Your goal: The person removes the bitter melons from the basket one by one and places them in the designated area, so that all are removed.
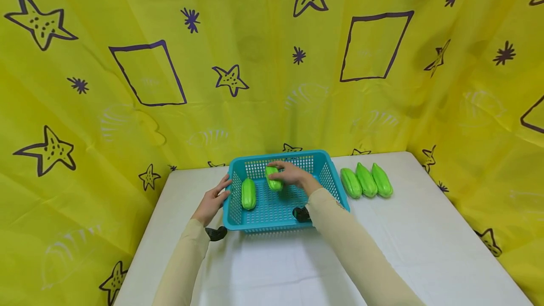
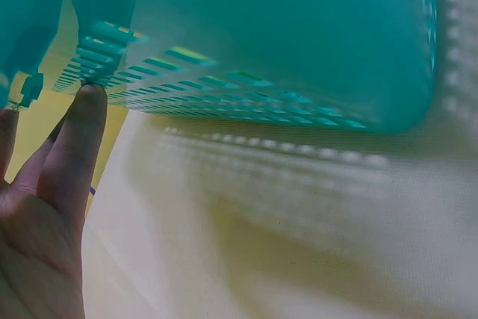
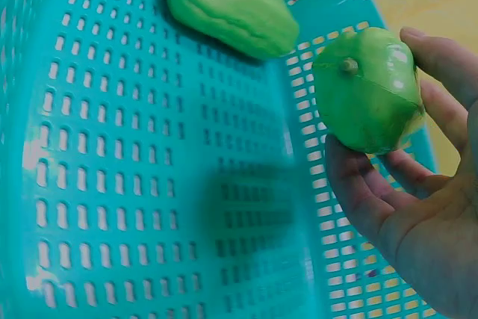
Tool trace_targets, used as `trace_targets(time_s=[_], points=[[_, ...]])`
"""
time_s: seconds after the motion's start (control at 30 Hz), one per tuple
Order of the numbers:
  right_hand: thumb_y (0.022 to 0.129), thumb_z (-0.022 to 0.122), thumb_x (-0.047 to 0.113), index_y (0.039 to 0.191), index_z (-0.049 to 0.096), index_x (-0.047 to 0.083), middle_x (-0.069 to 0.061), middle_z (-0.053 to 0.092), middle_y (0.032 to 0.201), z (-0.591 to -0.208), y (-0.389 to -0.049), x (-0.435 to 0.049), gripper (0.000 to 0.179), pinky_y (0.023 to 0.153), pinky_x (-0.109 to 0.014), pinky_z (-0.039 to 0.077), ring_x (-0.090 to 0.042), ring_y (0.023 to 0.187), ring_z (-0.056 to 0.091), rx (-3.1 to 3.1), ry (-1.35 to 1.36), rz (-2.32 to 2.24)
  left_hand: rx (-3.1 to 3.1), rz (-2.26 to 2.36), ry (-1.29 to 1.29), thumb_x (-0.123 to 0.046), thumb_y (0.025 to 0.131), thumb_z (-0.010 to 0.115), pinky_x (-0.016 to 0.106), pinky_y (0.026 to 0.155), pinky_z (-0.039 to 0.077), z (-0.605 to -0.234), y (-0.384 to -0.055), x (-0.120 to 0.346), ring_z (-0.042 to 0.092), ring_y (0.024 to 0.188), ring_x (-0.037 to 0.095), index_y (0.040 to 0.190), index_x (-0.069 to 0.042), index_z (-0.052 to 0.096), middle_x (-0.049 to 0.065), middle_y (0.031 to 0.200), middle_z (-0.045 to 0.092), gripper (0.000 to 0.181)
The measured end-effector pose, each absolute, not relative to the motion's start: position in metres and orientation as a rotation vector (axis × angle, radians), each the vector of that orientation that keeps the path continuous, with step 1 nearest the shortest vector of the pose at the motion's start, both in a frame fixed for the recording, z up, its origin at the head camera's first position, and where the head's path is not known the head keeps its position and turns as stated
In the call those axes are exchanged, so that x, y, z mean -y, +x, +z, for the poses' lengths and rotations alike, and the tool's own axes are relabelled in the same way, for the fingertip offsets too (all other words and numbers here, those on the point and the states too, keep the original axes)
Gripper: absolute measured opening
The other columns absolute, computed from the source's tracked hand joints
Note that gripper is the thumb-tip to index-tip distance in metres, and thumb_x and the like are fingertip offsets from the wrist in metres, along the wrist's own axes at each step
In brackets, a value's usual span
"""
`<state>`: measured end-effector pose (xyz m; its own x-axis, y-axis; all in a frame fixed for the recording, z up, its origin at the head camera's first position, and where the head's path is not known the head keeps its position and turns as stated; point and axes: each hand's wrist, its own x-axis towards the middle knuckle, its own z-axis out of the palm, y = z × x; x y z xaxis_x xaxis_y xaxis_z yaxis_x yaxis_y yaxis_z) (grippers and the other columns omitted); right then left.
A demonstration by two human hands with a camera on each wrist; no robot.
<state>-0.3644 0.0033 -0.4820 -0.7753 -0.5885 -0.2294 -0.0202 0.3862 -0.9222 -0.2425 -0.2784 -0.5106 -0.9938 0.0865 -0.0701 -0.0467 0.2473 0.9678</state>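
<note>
My right hand (image 1: 292,175) grips a green papaya (image 3: 366,91) between thumb and fingers, held above the floor of a blue-green plastic basket (image 1: 265,226). Its stem end faces the camera in the right wrist view. Another green papaya (image 1: 248,194) lies lengthwise inside the basket, near the left wall. At the basket's left side, my left hand (image 1: 209,203) has its fingers extended, with fingertips against the wall and rim. The left wrist view shows a straight finger (image 2: 75,151) meeting the slotted outer wall.
Three more green papayas (image 1: 368,181) lie side by side on the white table (image 1: 272,273), just right of the basket. A yellow curtain (image 1: 263,122) with stars and shells hangs behind the table and along both sides.
</note>
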Motion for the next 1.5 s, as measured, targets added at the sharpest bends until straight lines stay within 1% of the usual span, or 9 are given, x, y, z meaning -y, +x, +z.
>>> trace_targets(time_s=[0.17, 0.33, 0.5, 0.6, 0.93, 1.1, 1.27, 1.4, 1.5], points=[[0.094, 0.068, 0.023, 0.146, 0.047, 0.016, -0.021, 0.037, 0.146, -0.468, -0.364, -0.009, 0.057, 0.091, -0.052, 0.051, -0.030, 0.108, 0.059, -2.165, -0.560, -1.477, -2.404, 1.854, 0.038, -0.018, 0.105, 0.047, 0.051, 0.112, 0.031, -0.509, -0.244, 0.278, 0.009, 0.149, 0.023, 0.152, -0.011, 0.037, -0.012, 0.162, 0.015, 0.049], [0.094, 0.067, 0.024, 0.147, 0.045, 0.016, -0.020, 0.040, 0.143, -0.455, -0.359, -0.017, 0.058, 0.082, -0.043, 0.055, -0.025, 0.094, 0.063, -2.205, -0.486, -1.597, -2.415, 1.838, 0.031, -0.017, 0.105, 0.046, 0.051, 0.112, 0.031, -0.509, -0.245, 0.276, 0.010, 0.149, 0.024, 0.152, -0.011, 0.037, -0.013, 0.162, 0.015, 0.048], [0.095, 0.066, 0.027, 0.149, 0.042, 0.018, -0.017, 0.036, 0.149, -0.446, -0.354, -0.028, 0.060, 0.072, -0.035, 0.055, -0.023, 0.087, 0.064, -2.248, -0.450, -1.659, -2.402, 1.843, 0.035, -0.016, 0.105, 0.046, 0.052, 0.112, 0.030, -0.502, -0.242, 0.275, 0.009, 0.149, 0.026, 0.152, -0.009, 0.037, -0.010, 0.162, 0.015, 0.048], [0.096, 0.065, 0.025, 0.151, 0.040, 0.016, -0.018, 0.038, 0.148, -0.442, -0.351, -0.035, 0.061, 0.077, -0.044, 0.056, -0.024, 0.089, 0.064, -2.247, -0.476, -1.688, -2.392, 1.854, 0.049, -0.016, 0.105, 0.047, 0.051, 0.112, 0.030, -0.502, -0.242, 0.277, 0.009, 0.149, 0.026, 0.152, -0.008, 0.037, -0.009, 0.162, 0.015, 0.049], [0.095, 0.066, 0.021, 0.150, 0.041, 0.014, -0.020, 0.049, 0.137, -0.432, -0.328, -0.067, 0.060, 0.080, -0.038, 0.057, -0.027, 0.098, 0.065, -2.170, -0.481, -1.792, -2.421, 1.833, 0.032, -0.019, 0.104, 0.048, 0.051, 0.112, 0.031, -0.511, -0.245, 0.280, 0.011, 0.149, 0.024, 0.152, -0.012, 0.038, -0.014, 0.161, 0.016, 0.049], [0.096, 0.065, 0.025, 0.151, 0.039, 0.014, -0.020, 0.041, 0.143, -0.436, -0.317, -0.090, 0.061, 0.079, -0.037, 0.056, -0.036, 0.111, 0.060, -2.209, -0.516, -1.757, -2.429, 1.819, 0.045, -0.019, 0.105, 0.047, 0.053, 0.112, 0.030, -0.512, -0.244, 0.279, 0.009, 0.149, 0.027, 0.152, -0.010, 0.037, -0.011, 0.162, 0.015, 0.049], [0.096, 0.065, 0.030, 0.151, 0.039, 0.015, -0.020, 0.031, 0.153, -0.442, -0.309, -0.119, 0.063, 0.085, -0.043, 0.053, -0.045, 0.123, 0.051, -2.310, -0.500, -1.720, -2.419, 1.840, 0.043, -0.018, 0.104, 0.048, 0.052, 0.112, 0.031, -0.511, -0.244, 0.279, 0.010, 0.149, 0.025, 0.151, -0.011, 0.038, -0.012, 0.162, 0.016, 0.049], [0.096, 0.064, 0.033, 0.152, 0.038, 0.015, -0.018, 0.026, 0.157, -0.446, -0.301, -0.142, 0.065, 0.095, -0.049, 0.048, -0.046, 0.127, 0.045, -2.345, -0.462, -1.697, -2.415, 1.844, 0.042, -0.018, 0.104, 0.048, 0.051, 0.112, 0.032, -0.511, -0.244, 0.279, 0.010, 0.149, 0.024, 0.152, -0.011, 0.038, -0.012, 0.162, 0.016, 0.049], [0.096, 0.064, 0.035, 0.152, 0.036, 0.015, -0.018, 0.028, 0.156, -0.450, -0.293, -0.157, 0.066, 0.098, -0.046, 0.045, -0.045, 0.127, 0.045, -2.351, -0.428, -1.688, -2.410, 1.852, 0.045, -0.018, 0.104, 0.048, 0.050, 0.112, 0.032, -0.512, -0.244, 0.280, 0.010, 0.149, 0.024, 0.151, -0.011, 0.038, -0.012, 0.162, 0.016, 0.049]])
